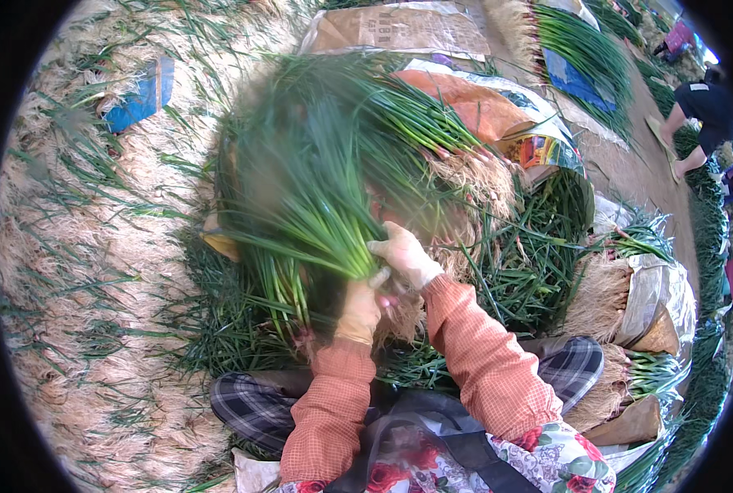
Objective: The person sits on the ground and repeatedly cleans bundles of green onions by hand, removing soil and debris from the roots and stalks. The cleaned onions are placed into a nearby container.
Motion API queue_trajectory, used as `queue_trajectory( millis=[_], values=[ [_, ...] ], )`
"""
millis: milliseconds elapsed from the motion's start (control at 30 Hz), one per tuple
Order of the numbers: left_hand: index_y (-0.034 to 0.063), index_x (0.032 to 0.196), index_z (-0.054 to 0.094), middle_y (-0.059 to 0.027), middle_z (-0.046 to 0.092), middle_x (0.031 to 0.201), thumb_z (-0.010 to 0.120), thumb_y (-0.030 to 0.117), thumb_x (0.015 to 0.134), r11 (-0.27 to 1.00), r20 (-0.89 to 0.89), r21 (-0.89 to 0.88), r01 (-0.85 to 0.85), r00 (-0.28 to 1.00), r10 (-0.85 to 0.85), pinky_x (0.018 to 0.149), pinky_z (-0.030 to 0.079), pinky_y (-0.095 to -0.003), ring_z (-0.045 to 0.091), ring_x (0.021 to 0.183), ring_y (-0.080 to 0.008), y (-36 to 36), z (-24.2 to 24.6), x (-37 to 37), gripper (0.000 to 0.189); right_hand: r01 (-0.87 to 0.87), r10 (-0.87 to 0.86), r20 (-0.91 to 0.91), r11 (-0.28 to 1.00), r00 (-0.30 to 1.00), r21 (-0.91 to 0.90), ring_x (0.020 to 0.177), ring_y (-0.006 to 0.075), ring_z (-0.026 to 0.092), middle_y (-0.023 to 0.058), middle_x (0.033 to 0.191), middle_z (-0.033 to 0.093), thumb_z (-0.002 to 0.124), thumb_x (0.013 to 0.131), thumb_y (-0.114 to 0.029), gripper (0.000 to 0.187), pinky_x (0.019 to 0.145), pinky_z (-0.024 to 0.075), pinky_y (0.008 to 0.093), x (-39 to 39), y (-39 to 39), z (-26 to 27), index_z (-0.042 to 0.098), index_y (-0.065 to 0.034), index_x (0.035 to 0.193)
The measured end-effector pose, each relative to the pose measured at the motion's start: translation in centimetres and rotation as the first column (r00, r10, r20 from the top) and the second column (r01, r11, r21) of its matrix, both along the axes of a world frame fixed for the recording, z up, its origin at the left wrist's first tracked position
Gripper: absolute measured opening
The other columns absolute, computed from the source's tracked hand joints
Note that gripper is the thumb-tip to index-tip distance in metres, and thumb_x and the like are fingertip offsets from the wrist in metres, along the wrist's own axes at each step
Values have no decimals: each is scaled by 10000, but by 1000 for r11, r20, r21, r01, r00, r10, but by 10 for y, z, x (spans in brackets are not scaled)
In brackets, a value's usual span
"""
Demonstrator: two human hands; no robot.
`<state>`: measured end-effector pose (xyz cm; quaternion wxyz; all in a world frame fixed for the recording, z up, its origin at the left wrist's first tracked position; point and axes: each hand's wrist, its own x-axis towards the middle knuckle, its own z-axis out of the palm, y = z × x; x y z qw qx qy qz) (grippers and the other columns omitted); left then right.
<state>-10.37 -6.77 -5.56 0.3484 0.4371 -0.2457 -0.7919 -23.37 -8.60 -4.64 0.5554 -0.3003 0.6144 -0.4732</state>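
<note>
Both my hands wear pale gloves and meet at the lower stems of a bunch of green onions (342, 240). My left hand (360, 308) is closed round the stems from the left, just above the pinkish bulbs and pale roots. Against the bunch's right side, my right hand (406, 254) grips with its thumb on the stems. The leaves fan out up and left and look blurred. Beyond lies a thick pile of green onions (416, 117), roots towards the right. A few more stems (286, 296) lie left of my left hand.
Matted pale roots and loose leaves (107, 296) cover the left side. Wrapped onion bundles (601, 296) stand at right. Loose green leaves (520, 265) lie near my right arm. A printed sack (397, 31) lies at the top. A person (705, 111) bends over at far right.
</note>
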Motion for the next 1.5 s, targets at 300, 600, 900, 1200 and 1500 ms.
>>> queue_trajectory(
  millis=[300, 600, 900, 1200, 1500],
  values=[
    [36, 1063, 638, -66, 671, 890, 657, -6, 839, 996, -53, 67, -65, 996, 69, 378, 468, -273, 623, 549, -179, 12, 11, 2, 229, 561, -473, 777, 806, 416, 191, 563, 102, 524, 34, 808, 653, 643, 916, -99, 299, 484, 411, 197, 8, 39, -6, 635, 32, 1185],
    [-3, 1013, 638, -84, 669, 856, 586, 215, 891, 997, -313, 7, 72, 948, -66, 721, 555, -357, 654, 774, -218, 22, -3, 44, 255, 70, -59, 218, 997, 974, -44, 514, 101, 466, -22, 667, 574, 663, 914, -313, 199, 491, 373, 266, -46, 19, 37, 737, -131, 950],
    [7, 1076, 652, -104, 710, 984, 650, -7, 869, 987, 3, 36, 158, 987, -158, 363, 407, -234, 631, 533, -189, 16, -1, 52, 208, -143, 185, -406, 981, 895, 132, 883, 228, 673, 111, 991, 725, 709, 892, -217, 354, 832, 523, 372, 19, 26, 12, 667, 20, 1152],
    [-16, 913, 626, -146, 654, 651, 595, 34, 872, 979, 27, -56, 197, 980, -196, 395, 448, -268, 599, 450, -227, 33, 0, 34, 72, 76, -87, 170, 995, 982, 69, 846, 178, 654, 96, 998, 723, 712, 905, -293, 432, 762, 513, 323, 16, 16, -20, 650, -22, 1235],
    [67, 891, 650, -55, 622, 693, 622, 242, 894, 998, 11, -51, 22, 1000, -21, 567, 512, -291, 591, 619, -147, 40, 8, 20, 177, 453, -365, 853, 874, 372, 176, 452, 106, 404, -44, 571, 482, 588, 834, -167, 206, 418, 333, 267, 13, 46, 8, 695, -86, 992]
  ],
)
